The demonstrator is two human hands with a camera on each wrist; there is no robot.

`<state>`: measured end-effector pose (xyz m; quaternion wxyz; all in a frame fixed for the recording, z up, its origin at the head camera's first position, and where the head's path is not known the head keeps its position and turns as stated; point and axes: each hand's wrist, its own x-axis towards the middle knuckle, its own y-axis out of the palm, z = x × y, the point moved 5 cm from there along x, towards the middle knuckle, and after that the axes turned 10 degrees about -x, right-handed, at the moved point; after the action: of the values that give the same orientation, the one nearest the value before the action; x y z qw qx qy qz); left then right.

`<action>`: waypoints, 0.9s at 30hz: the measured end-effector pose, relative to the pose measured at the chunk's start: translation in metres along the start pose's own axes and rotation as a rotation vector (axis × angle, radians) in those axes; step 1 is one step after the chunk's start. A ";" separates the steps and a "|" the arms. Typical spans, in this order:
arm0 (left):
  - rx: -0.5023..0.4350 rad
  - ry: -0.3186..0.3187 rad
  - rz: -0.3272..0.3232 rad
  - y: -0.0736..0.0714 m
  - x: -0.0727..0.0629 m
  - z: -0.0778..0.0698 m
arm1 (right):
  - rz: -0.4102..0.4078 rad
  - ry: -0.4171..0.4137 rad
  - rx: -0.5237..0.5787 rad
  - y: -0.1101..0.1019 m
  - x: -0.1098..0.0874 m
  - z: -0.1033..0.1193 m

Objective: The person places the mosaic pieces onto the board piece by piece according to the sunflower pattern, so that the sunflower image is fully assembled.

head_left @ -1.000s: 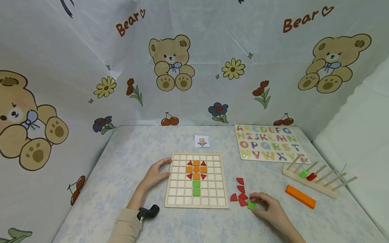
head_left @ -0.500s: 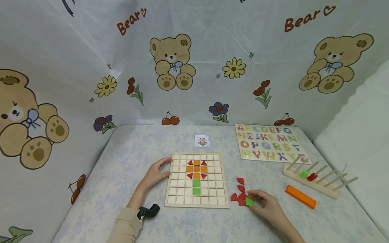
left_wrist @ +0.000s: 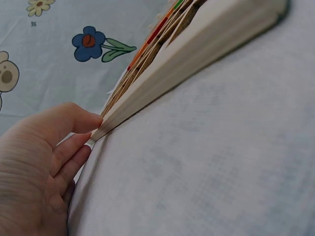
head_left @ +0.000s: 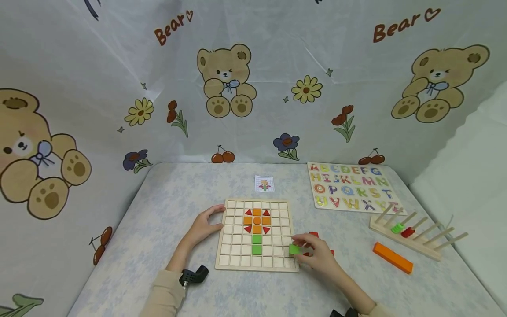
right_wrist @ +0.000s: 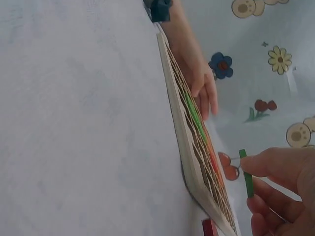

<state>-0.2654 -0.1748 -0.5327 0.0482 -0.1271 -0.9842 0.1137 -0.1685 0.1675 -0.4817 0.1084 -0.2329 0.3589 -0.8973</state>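
Observation:
A square wooden grid board [head_left: 235, 260] lies on the table. Orange squares, an orange circle, red triangles and two green squares [head_left: 257, 249] form a pattern on it. My left hand [head_left: 203, 227] rests its thumb and fingertips against the board's left edge, fingers fairly straight. Between thumb and fingers, my right hand [head_left: 314, 253] pinches a green square tile [right_wrist: 246, 173]. This tile overlaps the board's right edge in the head view and is seen edge-on in the right wrist view. Red quarter-circle pieces [head_left: 314, 234] lie beside the board, mostly hidden behind the right hand.
A small pattern card [head_left: 264, 184] lies beyond the board. At the right back is an alphabet board [head_left: 350, 187]. Nearer stand a wooden peg rack [head_left: 408, 237] with green and red beads and an orange bar [head_left: 392, 257]. A printed bear cloth [head_left: 265, 123] hangs behind the table.
My right hand has carried the green square tile left from the red pieces to the board's right edge. My left hand has stayed at the board's left edge.

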 end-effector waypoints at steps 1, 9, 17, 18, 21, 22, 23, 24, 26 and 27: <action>0.002 0.004 -0.001 0.000 0.000 -0.001 | 0.013 -0.003 0.002 0.004 0.003 0.003; 0.015 -0.004 -0.007 0.001 -0.001 -0.006 | 0.135 0.042 0.066 0.034 0.023 0.025; 0.007 -0.015 -0.014 0.002 -0.002 -0.006 | 0.219 0.047 0.141 0.062 0.031 0.043; 0.006 -0.017 -0.016 0.002 -0.001 -0.005 | 0.228 0.051 0.149 0.065 0.031 0.044; 0.002 -0.018 -0.015 0.002 -0.001 -0.003 | 0.262 0.046 0.165 0.072 0.031 0.046; 0.000 -0.026 -0.018 0.002 -0.001 -0.003 | 0.271 0.043 0.164 0.073 0.031 0.046; 0.001 -0.025 -0.019 0.002 -0.001 -0.003 | 0.279 0.039 0.164 0.075 0.031 0.047; 0.001 -0.024 -0.018 0.002 -0.001 -0.003 | 0.286 0.040 0.160 0.075 0.030 0.047; 0.002 -0.025 -0.018 0.002 -0.001 -0.003 | 0.292 0.039 0.154 0.077 0.030 0.048; 0.002 -0.027 -0.020 0.001 -0.001 -0.003 | 0.290 0.033 0.151 0.078 0.030 0.048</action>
<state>-0.2633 -0.1731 -0.5299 0.0360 -0.1156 -0.9859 0.1157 -0.1688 0.0723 -0.4947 0.2480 -0.1551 0.3220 -0.9004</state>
